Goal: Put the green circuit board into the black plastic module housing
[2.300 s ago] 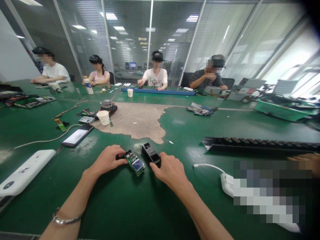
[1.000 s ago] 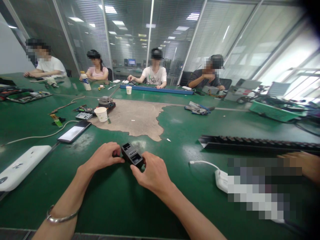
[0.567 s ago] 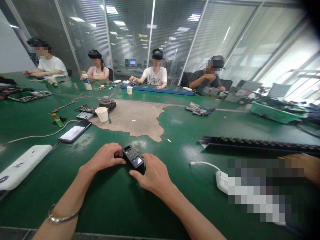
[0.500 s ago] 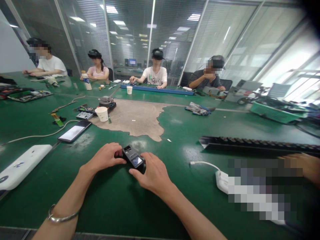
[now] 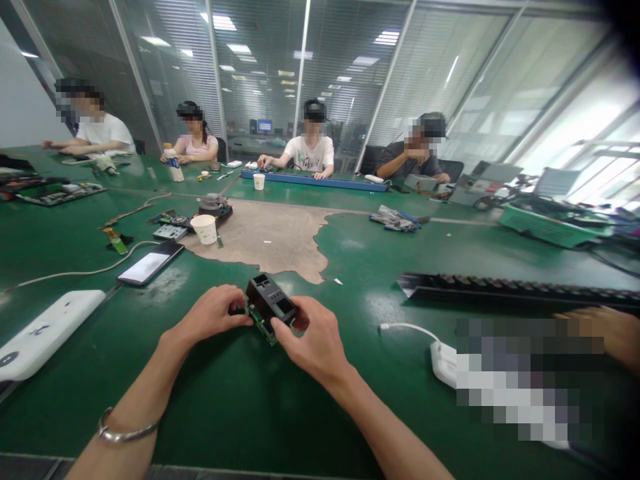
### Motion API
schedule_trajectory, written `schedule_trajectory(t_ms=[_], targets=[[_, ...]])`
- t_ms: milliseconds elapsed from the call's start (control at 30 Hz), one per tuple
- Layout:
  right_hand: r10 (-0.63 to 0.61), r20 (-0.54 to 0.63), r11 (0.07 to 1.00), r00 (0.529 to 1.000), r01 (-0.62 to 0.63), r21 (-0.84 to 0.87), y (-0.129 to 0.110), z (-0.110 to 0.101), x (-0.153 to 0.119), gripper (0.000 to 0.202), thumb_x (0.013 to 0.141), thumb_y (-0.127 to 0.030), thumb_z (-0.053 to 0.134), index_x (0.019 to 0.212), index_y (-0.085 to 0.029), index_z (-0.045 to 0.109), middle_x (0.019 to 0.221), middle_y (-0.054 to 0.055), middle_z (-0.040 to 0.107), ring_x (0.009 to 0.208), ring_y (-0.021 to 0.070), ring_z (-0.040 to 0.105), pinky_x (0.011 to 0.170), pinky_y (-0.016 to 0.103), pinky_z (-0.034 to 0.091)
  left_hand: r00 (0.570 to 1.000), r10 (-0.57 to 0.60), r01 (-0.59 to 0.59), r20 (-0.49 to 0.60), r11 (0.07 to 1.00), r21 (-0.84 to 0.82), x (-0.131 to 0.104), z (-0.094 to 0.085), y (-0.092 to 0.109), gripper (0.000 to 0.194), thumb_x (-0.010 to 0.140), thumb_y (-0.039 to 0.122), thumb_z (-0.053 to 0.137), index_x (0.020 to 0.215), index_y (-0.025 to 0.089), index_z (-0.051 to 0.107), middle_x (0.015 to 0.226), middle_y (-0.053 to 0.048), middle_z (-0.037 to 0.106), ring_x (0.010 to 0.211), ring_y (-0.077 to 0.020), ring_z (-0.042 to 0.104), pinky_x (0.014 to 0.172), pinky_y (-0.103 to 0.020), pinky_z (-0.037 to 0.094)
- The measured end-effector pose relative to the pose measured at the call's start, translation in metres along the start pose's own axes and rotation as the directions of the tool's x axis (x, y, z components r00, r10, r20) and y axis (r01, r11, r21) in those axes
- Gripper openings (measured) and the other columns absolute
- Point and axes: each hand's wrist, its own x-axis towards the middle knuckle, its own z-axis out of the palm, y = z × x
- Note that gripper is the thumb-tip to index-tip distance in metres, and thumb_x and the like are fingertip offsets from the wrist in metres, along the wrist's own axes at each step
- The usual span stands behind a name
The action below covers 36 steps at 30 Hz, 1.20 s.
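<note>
Between my hands is a small black plastic housing [image 5: 271, 298] with square openings in its top. Along its lower left side shows the edge of a green circuit board [image 5: 263, 327]. My right hand [image 5: 316, 340] grips the housing by its right end, thumb in front and fingers behind. My left hand [image 5: 213, 313], below a wrist with a silver bangle [image 5: 127, 437], pinches the board at its left end. Whether housing and board are still joined I cannot tell. Both parts are held just above the green table [image 5: 210, 413].
A phone [image 5: 150, 264], a white power bank-like case [image 5: 50, 333] and a paper cup [image 5: 205, 230] stand to the left. On the right lie a long black strip [image 5: 520, 290] and a white cabled block [image 5: 445, 363], beside another person's hand [image 5: 605, 333]. Several people sit opposite.
The black housing has tipped and moved slightly right with my right hand, away from my left. The green circuit board edge and the housing's side now show, and its screen-like opening looks dark.
</note>
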Motion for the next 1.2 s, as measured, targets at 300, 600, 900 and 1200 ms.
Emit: schedule_trajectory(t_ms=[300,600,900,1200], targets=[[0.229,0.084,0.935,0.970,-0.195,-0.297,0.030,-0.018,0.013,0.020,0.078,-0.038,0.061,0.084,-0.019,0.063,0.079,0.006,0.068,0.073,0.0204,0.064,0.063,0.028,0.038,1.000,0.001,-0.001,-0.001,1.000,0.016,0.003,0.002,-0.003,0.036,0.082,0.056,0.065,0.091,0.021,0.062,0.081,-0.001,0.061,0.075,-0.0175,0.053,0.066,-0.028,0.036],[0.268,0.213,0.881,0.940,-0.149,-0.448,0.033,-0.017,0.007,0.043,0.075,-0.050,0.067,0.101,-0.017,0.061,0.095,0.012,0.069,0.084,0.0277,0.066,0.067,0.033,0.042,1.000,0.020,-0.020,-0.017,1.000,0.006,0.003,0.004,-0.003,0.032,0.085,0.052,0.064,0.090,0.021,0.063,0.084,-0.001,0.061,0.078,-0.0178,0.054,0.068,-0.029,0.037],[0.238,0.105,0.935,0.966,-0.198,-0.295,0.026,-0.021,0.013,0.025,0.078,-0.043,0.064,0.083,-0.019,0.063,0.075,0.005,0.067,0.069,0.0199,0.062,0.061,0.029,0.039,1.000,0.025,-0.025,-0.005,1.000,-0.012,0.003,0.007,-0.005,0.034,0.083,0.054,0.064,0.082,0.020,0.062,0.082,-0.001,0.062,0.076,-0.0170,0.054,0.066,-0.028,0.036],[0.028,0.054,1.000,0.998,-0.027,-0.008,0.002,-0.006,0.000,0.020,0.079,-0.040,0.067,0.085,-0.020,0.063,0.074,0.000,0.062,0.064,0.0138,0.054,0.060,0.026,0.038,1.000,0.027,-0.027,-0.007,0.999,-0.019,0.002,0.004,0.000,0.030,0.085,0.050,0.065,0.081,0.020,0.062,0.080,-0.001,0.063,0.074,-0.0162,0.054,0.065,-0.027,0.036]])
